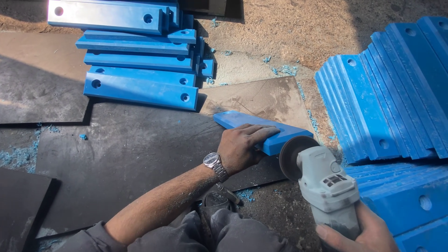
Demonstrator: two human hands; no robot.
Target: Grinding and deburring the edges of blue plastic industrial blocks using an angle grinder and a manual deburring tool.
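- Because it lies flat on a dark mat (130,154) on the floor, the blue bar (261,128) has firm backing under it; its near end points toward the person and meets the disc (289,157) of a grinder (326,186).
- The left hand (240,147) presses down on the bar, palm flat and fingers spread along its top just behind the worked end, which I judge pins the piece so it cannot slide or chatter.
- The right hand (361,233) is wrapped around the grinder's grey body at the rear, keeping the fingers well back from the disc; the disc stands on edge against the bar's end, seemingly to dress that edge.
- A wristwatch (214,163) sits on the left wrist, near the work but clear of the disc.
- Blue shavings (18,156) lie scattered over the mat and the sawdust-covered floor (298,28).
- A stack (140,56) of like bars with drilled holes lies flat beyond the mat, well apart from the hands.
- On the right a fanned pile (387,93) of bars leans edge on edge, just beside the grinder, within easy reach.
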